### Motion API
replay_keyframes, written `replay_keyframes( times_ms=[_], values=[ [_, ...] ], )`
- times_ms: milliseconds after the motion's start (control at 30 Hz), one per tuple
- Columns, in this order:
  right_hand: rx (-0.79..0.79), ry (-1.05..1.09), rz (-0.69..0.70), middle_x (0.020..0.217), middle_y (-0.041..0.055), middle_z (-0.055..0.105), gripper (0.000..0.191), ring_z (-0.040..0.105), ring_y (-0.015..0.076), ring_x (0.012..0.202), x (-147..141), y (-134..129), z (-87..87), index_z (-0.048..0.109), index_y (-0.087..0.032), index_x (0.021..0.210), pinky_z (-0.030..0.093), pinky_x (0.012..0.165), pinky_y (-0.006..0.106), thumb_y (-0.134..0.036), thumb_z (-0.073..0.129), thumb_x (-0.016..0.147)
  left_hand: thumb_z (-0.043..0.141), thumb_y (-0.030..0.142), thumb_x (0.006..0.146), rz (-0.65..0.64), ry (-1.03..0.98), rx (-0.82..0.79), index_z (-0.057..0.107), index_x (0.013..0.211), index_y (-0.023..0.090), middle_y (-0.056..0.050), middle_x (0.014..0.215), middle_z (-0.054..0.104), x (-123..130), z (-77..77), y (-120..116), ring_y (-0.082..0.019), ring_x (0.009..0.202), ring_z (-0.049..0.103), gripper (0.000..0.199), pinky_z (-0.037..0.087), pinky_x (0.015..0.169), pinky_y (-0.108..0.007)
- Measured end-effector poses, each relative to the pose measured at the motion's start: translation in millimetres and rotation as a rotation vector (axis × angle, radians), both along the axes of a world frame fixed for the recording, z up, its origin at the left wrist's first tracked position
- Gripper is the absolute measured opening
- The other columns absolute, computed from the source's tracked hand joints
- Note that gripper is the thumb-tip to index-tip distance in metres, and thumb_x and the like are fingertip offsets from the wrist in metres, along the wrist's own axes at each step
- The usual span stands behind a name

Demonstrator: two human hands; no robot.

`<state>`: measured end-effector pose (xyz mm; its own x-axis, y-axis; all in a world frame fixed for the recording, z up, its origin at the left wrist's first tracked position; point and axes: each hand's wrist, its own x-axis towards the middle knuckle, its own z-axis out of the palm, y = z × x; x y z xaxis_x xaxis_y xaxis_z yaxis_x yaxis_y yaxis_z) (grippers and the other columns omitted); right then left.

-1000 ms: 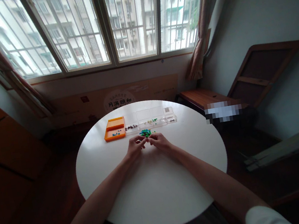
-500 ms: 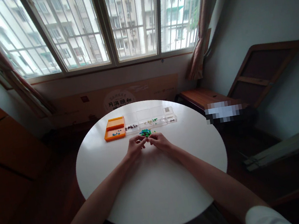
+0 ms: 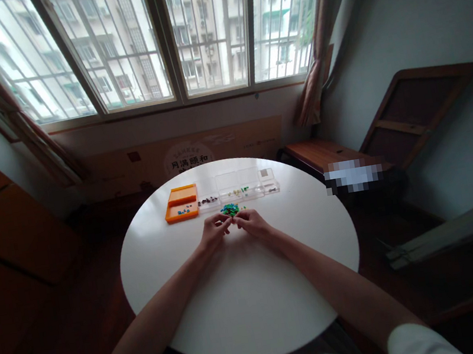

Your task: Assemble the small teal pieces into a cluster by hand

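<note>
On the white round table (image 3: 241, 296), my left hand (image 3: 215, 229) and my right hand (image 3: 251, 221) meet at their fingertips, both pinched closed. Whatever is between the fingers is too small to make out. Just beyond the fingertips lies a heap of small green and blue pieces (image 3: 229, 208). An orange box (image 3: 182, 216) with its lid open stands to the left, a few small blue and dark pieces in it. Beside it, clear plastic boxes (image 3: 238, 179) hold dark, yellowish and green pieces in separate compartments.
Behind the table, a printed cardboard panel (image 3: 257, 138) leans below the barred window. A brown wooden bench (image 3: 318, 154) stands at the right, with a blurred pale item (image 3: 353, 173) near its end. The table has a curved edge all round.
</note>
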<state>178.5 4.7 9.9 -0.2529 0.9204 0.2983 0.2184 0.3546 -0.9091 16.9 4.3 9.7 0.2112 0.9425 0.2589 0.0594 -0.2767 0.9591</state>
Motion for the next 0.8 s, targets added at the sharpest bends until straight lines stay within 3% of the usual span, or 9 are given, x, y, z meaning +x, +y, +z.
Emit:
replay_keyframes(
  times_ms=[800],
  values=[
    [-0.012, 0.007, 0.016, 0.053, 0.0, 0.055, 0.024, 0.047, 0.0097, 0.05, -0.1, -0.9, 2.2, 0.06, -0.013, 0.059, 0.034, 0.049, 0.021, -0.033, 0.053, 0.073, 0.068, 0.039, 0.069, -0.014, 0.0, -0.008, 0.066, 0.076, 0.009, -0.006, 0.073, 0.064, -0.3, 1.8, -0.5, -0.008, 0.048, 0.054, 0.031, 0.044, 0.043, -0.019]
  ],
)
